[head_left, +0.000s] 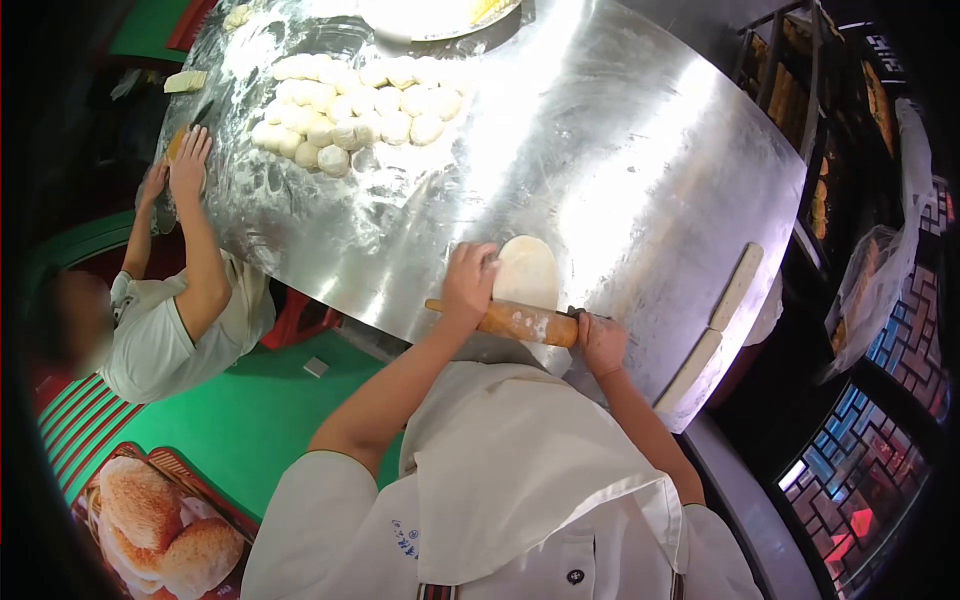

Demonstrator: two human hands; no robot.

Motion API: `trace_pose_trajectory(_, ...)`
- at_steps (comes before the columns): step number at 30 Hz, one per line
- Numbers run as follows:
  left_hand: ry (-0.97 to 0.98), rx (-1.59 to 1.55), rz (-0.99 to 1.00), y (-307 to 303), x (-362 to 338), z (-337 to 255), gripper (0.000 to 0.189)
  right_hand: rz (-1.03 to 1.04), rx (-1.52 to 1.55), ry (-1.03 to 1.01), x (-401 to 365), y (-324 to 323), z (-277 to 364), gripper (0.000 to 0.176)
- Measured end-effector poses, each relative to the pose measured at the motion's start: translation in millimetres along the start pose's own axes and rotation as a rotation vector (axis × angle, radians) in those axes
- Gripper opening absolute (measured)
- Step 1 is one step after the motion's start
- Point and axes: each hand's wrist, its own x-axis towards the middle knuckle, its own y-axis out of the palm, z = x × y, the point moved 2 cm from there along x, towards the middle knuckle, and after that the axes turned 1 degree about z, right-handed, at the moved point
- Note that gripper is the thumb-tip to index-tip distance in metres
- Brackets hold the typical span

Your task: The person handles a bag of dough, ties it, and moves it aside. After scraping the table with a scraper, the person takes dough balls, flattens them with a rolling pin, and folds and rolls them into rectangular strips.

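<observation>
A wooden rolling pin [530, 324], dusted with flour, lies across the near part of a flat oval dough sheet [527, 270]. My left hand [468, 284] is closed over the pin's left handle, its bent fingers reaching past the pin to the dough's left edge; the palm side is hidden. At the other end, my right hand [601, 345] is wrapped around the right handle. Some pale dough shows on the near side of the pin, close to my apron [520, 440].
Several dough balls [350, 105] sit on the floured metal table [620, 130], with a round tray [430, 20] behind. Two long dough strips [737, 285] lie along the right edge. A co-worker [170, 320] works at the left edge. A rack [800, 80] stands right.
</observation>
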Motion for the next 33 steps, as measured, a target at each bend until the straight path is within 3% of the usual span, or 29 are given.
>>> trace_pose_trajectory(3,0.118,0.153,0.04,27.3,23.9,-14.6,0.021,0.095,-0.009,-0.036,8.1,-4.7,-4.4,0.037)
trace_pose_trajectory(5,0.015,0.45,0.205,31.7,17.8,-14.0,0.021,0.102,-0.01,-0.051,6.0,-14.2,-5.8,0.037)
trace_pose_trajectory(8,-0.063,0.376,0.186,-8.7,15.1,5.4,0.019,0.101,0.007,-0.005,-3.3,-25.7,-15.6,0.037)
trace_pose_trajectory(12,-0.101,0.435,-0.25,-93.7,51.1,60.3,0.019,0.118,-0.049,0.22,-28.3,-22.9,-44.6,0.042)
trace_pose_trajectory(13,-0.041,0.358,-0.287,-115.3,63.7,74.5,0.017,0.12,-0.05,0.213,-33.8,-17.2,-53.0,0.042)
trace_pose_trajectory(15,-0.287,-0.013,-0.345,-147.0,79.8,51.4,0.017,0.074,0.144,0.427,-41.0,-6.5,-70.3,0.048)
trace_pose_trajectory(16,-0.293,-0.013,-0.35,-154.7,83.7,52.5,0.017,0.078,0.143,0.422,-40.5,-6.3,-69.3,0.048)
trace_pose_trajectory(18,-0.131,-0.447,-0.419,-172.5,87.9,38.5,0.02,0.011,0.258,0.518,-36.9,-6.5,-68.7,0.05)
trace_pose_trajectory(19,-0.201,-0.328,-0.402,-182.3,78.3,22.4,0.02,0.013,0.26,0.51,-34.0,-6.2,-67.7,0.05)
trace_pose_trajectory(20,-0.2,-0.325,-0.408,-186.9,65.7,17.4,0.02,0.021,0.314,0.578,-32.7,-5.8,-67.7,0.05)
trace_pose_trajectory(22,-0.133,0.016,-0.375,-192.9,41.0,7.9,0.021,0.029,0.372,0.644,-32.9,-5.3,-67.4,0.05)
trace_pose_trajectory(24,0.156,0.154,-0.354,-186.2,8.4,20.6,0.022,0.048,0.413,0.685,-32.4,-6.1,-67.0,0.05)
trace_pose_trajectory(26,0.264,0.425,-0.249,-171.0,-25.9,36.2,0.023,0.04,0.361,0.667,-32.0,-7.7,-66.5,0.051)
trace_pose_trajectory(28,0.102,0.344,-0.142,-139.6,-55.3,81.7,0.022,0.031,0.312,0.652,-31.2,-5.0,-65.6,0.052)
trace_pose_trajectory(29,0.247,0.476,-0.161,-133.0,-58.7,78.1,0.023,0.035,0.295,0.655,-30.7,-4.1,-67.0,0.052)
trace_pose_trajectory(33,0.136,0.437,-0.253,-93.2,-21.4,66.9,0.024,0.037,0.286,0.677,-31.8,-0.8,-70.6,0.052)
